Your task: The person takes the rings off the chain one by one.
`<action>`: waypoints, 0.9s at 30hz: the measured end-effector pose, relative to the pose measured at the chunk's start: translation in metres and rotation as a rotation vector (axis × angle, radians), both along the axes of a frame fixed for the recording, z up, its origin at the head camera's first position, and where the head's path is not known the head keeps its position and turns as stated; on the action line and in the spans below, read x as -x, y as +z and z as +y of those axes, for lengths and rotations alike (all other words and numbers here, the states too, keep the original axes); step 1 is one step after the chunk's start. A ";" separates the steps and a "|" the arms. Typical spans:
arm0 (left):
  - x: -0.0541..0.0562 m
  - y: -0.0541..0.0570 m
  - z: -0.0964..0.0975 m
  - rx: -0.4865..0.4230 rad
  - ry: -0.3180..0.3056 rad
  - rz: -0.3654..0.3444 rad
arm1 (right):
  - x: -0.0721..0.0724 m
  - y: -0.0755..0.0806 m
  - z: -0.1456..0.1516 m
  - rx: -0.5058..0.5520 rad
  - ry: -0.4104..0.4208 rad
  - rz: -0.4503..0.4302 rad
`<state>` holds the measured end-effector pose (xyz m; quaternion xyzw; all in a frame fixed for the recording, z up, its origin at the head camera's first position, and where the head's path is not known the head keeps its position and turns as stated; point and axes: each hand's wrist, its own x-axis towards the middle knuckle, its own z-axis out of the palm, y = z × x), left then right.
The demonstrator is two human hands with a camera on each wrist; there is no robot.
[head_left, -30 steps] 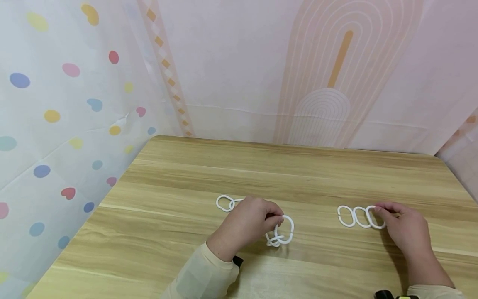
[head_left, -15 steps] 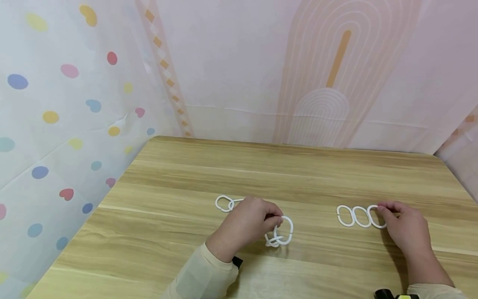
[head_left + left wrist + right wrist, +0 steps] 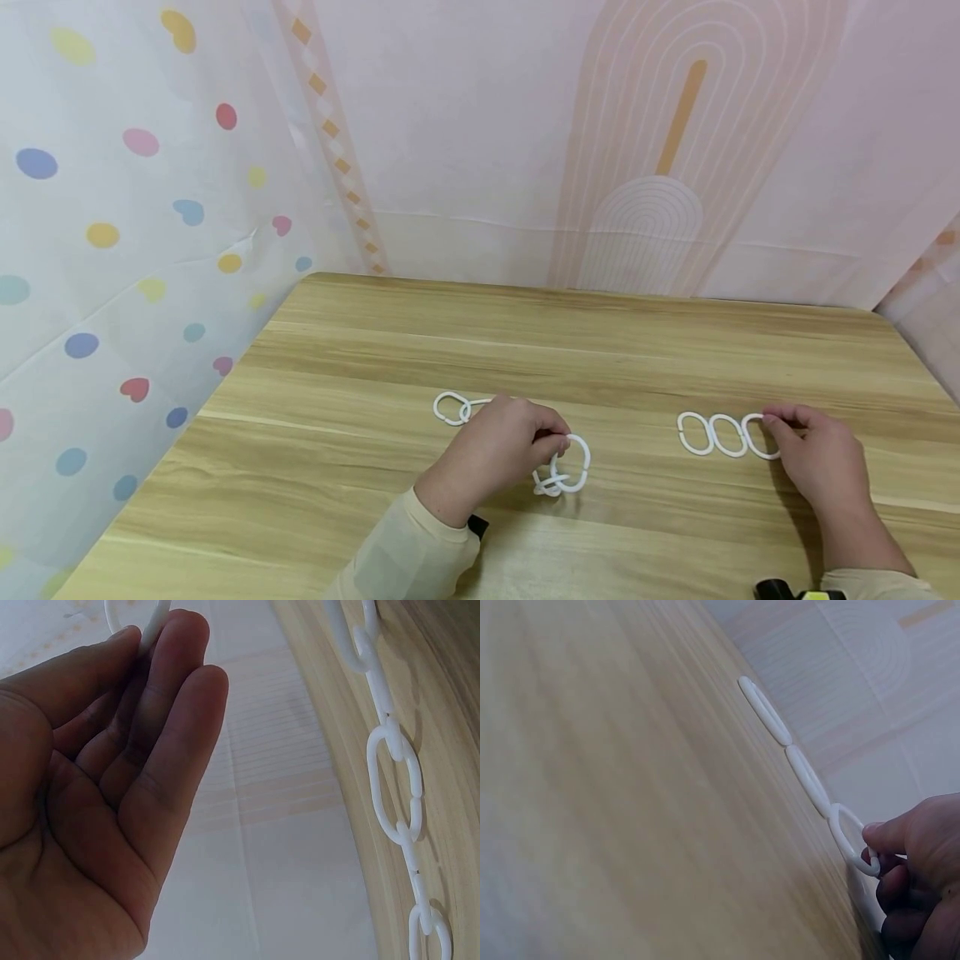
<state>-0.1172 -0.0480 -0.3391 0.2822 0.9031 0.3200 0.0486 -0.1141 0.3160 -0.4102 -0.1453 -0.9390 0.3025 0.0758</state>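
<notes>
With thumb and fingertips my left hand (image 3: 498, 446) pinches a white plastic chain link (image 3: 588, 457) and lifts it off the wooden table. Joined links (image 3: 551, 482) hang below it, and the chain runs behind the hand to an end link (image 3: 437, 404). In the left wrist view several joined links (image 3: 372, 780) trail along the table. To the right lie two loose-looking oval links (image 3: 681, 433) side by side. My right hand (image 3: 821, 462) pinches a third link (image 3: 842, 838) at the right end of this row; it is tilted up, its near end by the middle link (image 3: 808, 782).
The wood-grain table (image 3: 360, 483) reaches back to a patterned curtain (image 3: 465, 150). Another curtain with coloured dots (image 3: 150, 308) borders the left side. A dark device with a yellow part (image 3: 776, 590) sits at the right wrist.
My right hand has shifted slightly to the right with its link, which no longer overlaps the middle link as much. The left hand and its chain stay nearly still.
</notes>
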 end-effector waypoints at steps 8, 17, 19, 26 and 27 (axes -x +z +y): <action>0.000 0.000 0.001 0.008 -0.001 -0.010 | 0.001 0.000 0.001 0.010 -0.015 -0.026; 0.000 -0.001 0.000 0.012 -0.001 -0.009 | 0.001 -0.002 0.001 -0.017 -0.006 -0.007; 0.001 -0.001 0.000 0.014 -0.002 -0.004 | 0.001 -0.002 0.001 -0.022 -0.003 -0.001; 0.001 -0.002 0.000 0.019 -0.001 -0.008 | 0.000 -0.004 0.002 -0.030 0.008 0.011; 0.001 -0.002 0.000 0.019 0.000 -0.009 | 0.000 -0.004 0.002 -0.030 0.010 0.012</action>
